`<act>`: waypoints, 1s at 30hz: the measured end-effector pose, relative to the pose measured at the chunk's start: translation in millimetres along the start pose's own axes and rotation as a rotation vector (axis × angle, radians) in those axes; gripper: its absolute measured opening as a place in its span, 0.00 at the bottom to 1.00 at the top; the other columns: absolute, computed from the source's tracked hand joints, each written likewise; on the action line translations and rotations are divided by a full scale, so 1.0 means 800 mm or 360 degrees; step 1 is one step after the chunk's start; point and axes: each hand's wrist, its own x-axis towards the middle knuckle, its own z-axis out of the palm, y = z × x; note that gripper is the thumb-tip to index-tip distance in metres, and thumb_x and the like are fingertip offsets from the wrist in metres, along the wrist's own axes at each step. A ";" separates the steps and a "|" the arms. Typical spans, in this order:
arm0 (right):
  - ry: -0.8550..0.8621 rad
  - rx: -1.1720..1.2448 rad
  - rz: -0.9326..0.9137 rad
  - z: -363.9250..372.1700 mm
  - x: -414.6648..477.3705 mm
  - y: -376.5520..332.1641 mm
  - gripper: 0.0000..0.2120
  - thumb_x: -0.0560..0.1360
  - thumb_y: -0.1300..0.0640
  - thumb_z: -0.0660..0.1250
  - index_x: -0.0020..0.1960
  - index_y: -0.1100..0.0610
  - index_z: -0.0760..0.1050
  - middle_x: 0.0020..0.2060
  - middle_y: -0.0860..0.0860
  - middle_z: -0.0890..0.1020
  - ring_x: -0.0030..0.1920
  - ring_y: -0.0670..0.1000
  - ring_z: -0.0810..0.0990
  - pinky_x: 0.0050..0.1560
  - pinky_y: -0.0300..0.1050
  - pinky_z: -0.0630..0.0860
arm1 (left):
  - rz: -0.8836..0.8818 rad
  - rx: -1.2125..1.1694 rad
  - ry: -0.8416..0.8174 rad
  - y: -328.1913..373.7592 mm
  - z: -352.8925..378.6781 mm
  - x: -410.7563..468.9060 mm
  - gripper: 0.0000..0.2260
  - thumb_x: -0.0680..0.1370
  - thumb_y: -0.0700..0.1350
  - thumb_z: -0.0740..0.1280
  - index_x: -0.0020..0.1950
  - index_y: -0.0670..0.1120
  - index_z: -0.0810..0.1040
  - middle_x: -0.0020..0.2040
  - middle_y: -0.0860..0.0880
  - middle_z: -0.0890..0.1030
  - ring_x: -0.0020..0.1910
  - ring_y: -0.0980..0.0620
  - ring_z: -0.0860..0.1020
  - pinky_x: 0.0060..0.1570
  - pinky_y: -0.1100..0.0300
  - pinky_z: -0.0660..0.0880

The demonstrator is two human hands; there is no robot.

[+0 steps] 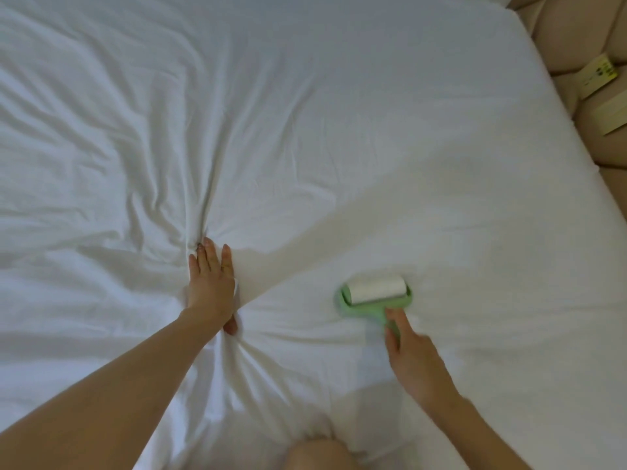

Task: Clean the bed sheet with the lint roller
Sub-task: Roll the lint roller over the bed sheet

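Observation:
A white bed sheet [305,113] covers the whole bed, creased on the left and smooth on the right. My left hand [212,283] presses flat on the sheet with straight fingers, and folds bunch around it. A lint roller [376,295] with a green frame and a white sticky roll lies on the sheet to the right. My right hand [412,357] grips its green handle from below, and the roll touches the sheet.
A beige padded headboard [576,39] runs along the bed's right edge. A yellowish card or box [600,74] lies on it at the upper right. My knee [322,454] shows at the bottom centre.

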 end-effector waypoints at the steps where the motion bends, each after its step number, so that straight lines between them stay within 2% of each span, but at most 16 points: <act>1: 0.0036 0.0021 -0.0033 -0.009 0.025 -0.014 0.18 0.81 0.52 0.52 0.71 0.49 0.61 0.36 0.59 0.80 0.40 0.62 0.80 0.38 0.53 0.76 | 0.0001 0.0001 -0.0008 0.000 0.000 0.001 0.53 0.74 0.58 0.70 0.75 0.35 0.33 0.75 0.28 0.39 0.77 0.33 0.44 0.76 0.45 0.45; 5: 0.0113 0.0093 -0.0102 -0.040 0.135 -0.077 0.17 0.81 0.54 0.52 0.68 0.53 0.63 0.42 0.64 0.79 0.37 0.64 0.80 0.40 0.60 0.79 | 0.0024 -0.0011 0.0012 -0.002 0.001 0.001 0.50 0.76 0.57 0.68 0.75 0.35 0.33 0.74 0.28 0.39 0.76 0.33 0.44 0.76 0.44 0.46; 8: 0.0135 0.0223 -0.0130 -0.068 0.193 -0.123 0.15 0.81 0.55 0.53 0.66 0.56 0.64 0.43 0.62 0.77 0.29 0.59 0.76 0.36 0.56 0.80 | 0.0021 -0.0022 0.0015 0.000 0.000 0.004 0.48 0.77 0.55 0.66 0.75 0.34 0.34 0.75 0.28 0.39 0.76 0.33 0.44 0.76 0.45 0.45; 11: 0.0163 0.0257 -0.0105 -0.068 0.218 -0.136 0.17 0.81 0.54 0.52 0.69 0.56 0.62 0.45 0.62 0.76 0.31 0.58 0.76 0.39 0.57 0.80 | -0.0001 -0.0067 0.0025 0.003 0.000 0.010 0.45 0.79 0.54 0.64 0.76 0.35 0.33 0.74 0.28 0.39 0.76 0.33 0.43 0.76 0.44 0.45; 13: 0.0214 0.0255 -0.0119 -0.052 0.215 -0.127 0.19 0.81 0.53 0.52 0.71 0.54 0.60 0.46 0.64 0.78 0.36 0.63 0.79 0.41 0.61 0.79 | 0.0030 -0.0090 0.0057 0.000 0.003 0.012 0.47 0.77 0.55 0.66 0.76 0.36 0.34 0.75 0.28 0.38 0.77 0.34 0.43 0.76 0.44 0.46; 16: 0.0300 0.0307 -0.0085 -0.019 0.191 -0.105 0.21 0.82 0.51 0.52 0.74 0.50 0.57 0.43 0.64 0.79 0.40 0.64 0.79 0.41 0.58 0.77 | 0.0105 -0.0155 0.0003 -0.012 0.005 0.009 0.65 0.63 0.64 0.76 0.75 0.37 0.31 0.75 0.30 0.36 0.77 0.36 0.40 0.76 0.46 0.41; 17: 0.0339 0.0326 -0.0094 -0.010 0.179 -0.098 0.22 0.82 0.51 0.52 0.75 0.49 0.56 0.40 0.64 0.78 0.39 0.64 0.78 0.39 0.55 0.76 | 0.0111 -0.0174 -0.0010 -0.012 0.003 0.008 0.67 0.60 0.66 0.76 0.75 0.37 0.31 0.75 0.31 0.36 0.77 0.36 0.39 0.75 0.47 0.41; 20: 0.0428 0.0312 -0.0131 0.011 0.136 -0.081 0.22 0.82 0.52 0.53 0.75 0.51 0.57 0.34 0.58 0.73 0.37 0.62 0.76 0.35 0.48 0.67 | 0.0103 -0.0208 0.0006 -0.007 -0.005 0.008 0.65 0.63 0.64 0.76 0.76 0.38 0.31 0.75 0.31 0.36 0.77 0.35 0.40 0.76 0.45 0.42; 23: 0.0433 0.0260 -0.0068 0.022 0.090 -0.062 0.20 0.81 0.53 0.54 0.72 0.53 0.61 0.30 0.56 0.71 0.37 0.64 0.77 0.34 0.49 0.67 | 0.0231 -0.0322 0.0042 -0.020 -0.001 0.001 0.66 0.62 0.66 0.75 0.76 0.40 0.31 0.75 0.33 0.34 0.76 0.37 0.37 0.76 0.46 0.40; 25: 0.0439 0.0259 -0.0031 0.028 0.067 -0.055 0.19 0.81 0.53 0.55 0.71 0.55 0.63 0.29 0.55 0.70 0.36 0.66 0.77 0.34 0.51 0.68 | 0.0390 -0.0472 0.0112 -0.044 0.012 -0.003 0.60 0.65 0.71 0.68 0.77 0.44 0.33 0.76 0.40 0.32 0.77 0.42 0.35 0.76 0.46 0.38; 26: 0.0444 0.0281 -0.0015 0.030 0.060 -0.055 0.19 0.80 0.53 0.55 0.70 0.55 0.63 0.28 0.55 0.70 0.35 0.65 0.77 0.33 0.51 0.69 | 0.0457 -0.0528 0.0231 -0.057 0.020 -0.006 0.54 0.68 0.74 0.59 0.78 0.45 0.35 0.77 0.42 0.34 0.78 0.44 0.38 0.76 0.43 0.41; 28: 0.0452 0.0367 0.0014 0.033 0.053 -0.056 0.17 0.80 0.53 0.56 0.69 0.53 0.64 0.26 0.56 0.71 0.30 0.61 0.74 0.32 0.50 0.69 | 0.0429 -0.0583 0.0469 -0.086 0.037 -0.006 0.44 0.74 0.74 0.42 0.79 0.44 0.49 0.79 0.46 0.48 0.78 0.45 0.53 0.73 0.36 0.53; 30: 0.0487 0.0499 0.0019 0.035 0.051 -0.066 0.16 0.80 0.53 0.57 0.67 0.52 0.65 0.25 0.57 0.72 0.26 0.58 0.72 0.29 0.50 0.69 | 0.0211 -0.0598 0.0495 -0.125 0.050 -0.004 0.39 0.78 0.68 0.36 0.77 0.43 0.59 0.78 0.47 0.58 0.75 0.44 0.61 0.69 0.33 0.58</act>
